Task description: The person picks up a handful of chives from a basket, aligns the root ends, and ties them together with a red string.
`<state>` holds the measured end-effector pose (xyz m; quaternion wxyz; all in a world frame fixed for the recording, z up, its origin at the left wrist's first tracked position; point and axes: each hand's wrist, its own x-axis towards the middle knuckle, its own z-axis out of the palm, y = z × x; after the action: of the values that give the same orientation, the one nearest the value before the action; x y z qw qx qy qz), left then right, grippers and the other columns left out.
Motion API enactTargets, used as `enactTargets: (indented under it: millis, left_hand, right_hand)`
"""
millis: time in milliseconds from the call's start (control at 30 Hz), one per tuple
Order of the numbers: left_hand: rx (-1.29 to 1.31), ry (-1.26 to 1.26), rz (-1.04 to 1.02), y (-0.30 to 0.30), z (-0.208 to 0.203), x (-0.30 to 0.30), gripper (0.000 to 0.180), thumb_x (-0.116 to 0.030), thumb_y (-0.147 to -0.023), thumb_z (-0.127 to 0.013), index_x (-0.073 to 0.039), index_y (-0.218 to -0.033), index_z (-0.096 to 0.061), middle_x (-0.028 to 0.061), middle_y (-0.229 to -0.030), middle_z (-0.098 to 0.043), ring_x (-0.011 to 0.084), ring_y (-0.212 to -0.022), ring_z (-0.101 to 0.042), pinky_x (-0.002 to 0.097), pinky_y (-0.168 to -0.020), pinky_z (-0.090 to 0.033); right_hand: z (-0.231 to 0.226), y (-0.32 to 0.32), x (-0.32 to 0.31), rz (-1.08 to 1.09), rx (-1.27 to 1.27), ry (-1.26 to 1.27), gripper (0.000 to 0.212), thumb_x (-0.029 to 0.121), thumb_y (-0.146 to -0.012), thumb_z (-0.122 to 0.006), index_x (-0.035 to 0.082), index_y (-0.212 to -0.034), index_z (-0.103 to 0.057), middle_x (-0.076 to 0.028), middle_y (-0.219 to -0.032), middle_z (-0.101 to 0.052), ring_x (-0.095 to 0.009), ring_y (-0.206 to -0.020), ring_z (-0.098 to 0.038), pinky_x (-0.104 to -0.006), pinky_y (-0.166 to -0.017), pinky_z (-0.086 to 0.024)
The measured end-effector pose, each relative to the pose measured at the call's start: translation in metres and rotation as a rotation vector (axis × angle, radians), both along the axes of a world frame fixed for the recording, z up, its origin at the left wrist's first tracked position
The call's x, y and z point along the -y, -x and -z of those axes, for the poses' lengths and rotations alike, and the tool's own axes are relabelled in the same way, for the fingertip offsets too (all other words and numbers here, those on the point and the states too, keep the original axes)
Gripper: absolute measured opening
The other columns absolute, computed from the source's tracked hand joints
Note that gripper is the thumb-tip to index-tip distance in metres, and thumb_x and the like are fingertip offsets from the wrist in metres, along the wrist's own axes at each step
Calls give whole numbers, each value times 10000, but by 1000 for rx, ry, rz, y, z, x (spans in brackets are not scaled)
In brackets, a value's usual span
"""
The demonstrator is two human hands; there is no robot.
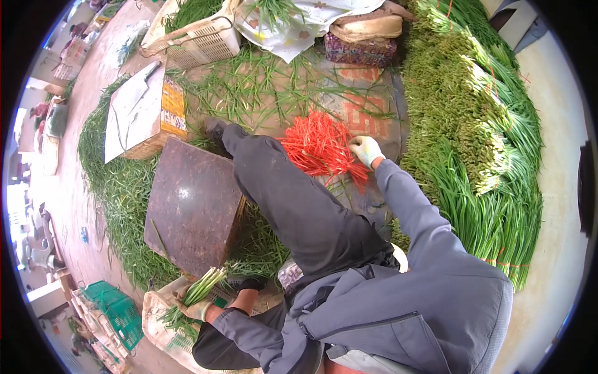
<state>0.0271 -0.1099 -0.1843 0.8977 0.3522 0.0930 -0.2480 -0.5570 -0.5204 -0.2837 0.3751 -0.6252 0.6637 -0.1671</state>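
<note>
At twelve o'clock from the body, on the ground just past the outstretched leg point(293, 199): right hand point(365, 149), gloved in white, fingers pinched together on strands at the edge of a heap of red ties point(317, 146). Down at seven o'clock: left hand point(198, 308), also gloved, clamped round a bunch of green stalks point(205, 287), cut pale ends pointing up and to the right, held over a cream crate point(159, 324).

Risks, judged from the pose alone. Ties lying thick and tangled, so probably more than one strand lifted at a pinch, or a clump dragged out across the mat. Bunch held one-handed and unbound, well apart from the ties; likely to splay or shed stalks into the crate if the grip slackens. Body twisted, arms stretched opposite ways; balance a weak point.

Round about: at nine o'clock from the leg, a dark brown box point(193, 212), standing tilted, directly between the two hands and blocking the short way across. Beyond it at eleven o'clock, a yellow carton point(168, 109) with a white board point(131, 112) on top. Loose green stalks point(118, 187) strewn over the ground on that side and under the leg. At two to four o'clock, a long stacked bank of bundled greens point(467, 124), tight beside the right arm, little elbow room there. At twelve o'clock far off, a white basket point(202, 40), a patterned cushion point(361, 50). At seven o'clock, low, a green crate point(115, 308).
</note>
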Motion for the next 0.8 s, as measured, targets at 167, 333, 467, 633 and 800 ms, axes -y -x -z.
enactTargets:
  millis: [167,333,467,633,800]
  left_hand:
    - [-12,-7,29,0,2,1,336,-243,-859,-691,-59,-1137,-648,0,-818,-590,164,-816,-567,362,-793,-459]
    - [-9,48,83,9,-9,13,369,-222,-851,-694,-42,-1169,-639,2,-831,-589,156,-821,-567,355,-806,-462]
    - [-30,67,73,12,-12,6,397,-198,-841,-697,-42,-1200,-629,7,-835,-592,157,-827,-574,349,-824,-464]
    - [-7,-169,-75,32,-18,40,375,-94,-850,-634,-31,-1218,-600,-4,-808,-574,146,-753,-577,329,-771,-487]
    - [20,125,-60,26,-24,31,326,-97,-880,-617,-28,-1198,-630,-15,-778,-553,123,-674,-519,305,-693,-483]
  right_hand:
    - [51,-39,9,21,-198,-111,362,372,-806,-701,46,-959,-740,-183,-944,-715,-333,-927,-679,-409,-872,-510]
    - [75,-41,28,5,-96,-130,342,323,-795,-725,36,-981,-732,-183,-950,-718,-309,-916,-684,-383,-858,-513]
    - [61,-44,33,167,352,-129,295,253,-816,-715,20,-997,-723,-130,-916,-733,-201,-849,-676,-337,-799,-513]
    - [63,-30,68,295,350,32,334,264,-825,-700,-15,-1010,-702,-95,-846,-702,-164,-771,-631,-328,-720,-513]
    - [-140,-163,71,-258,545,371,186,158,-867,-681,-1,-964,-692,-62,-829,-673,-155,-767,-642,-320,-712,-507]
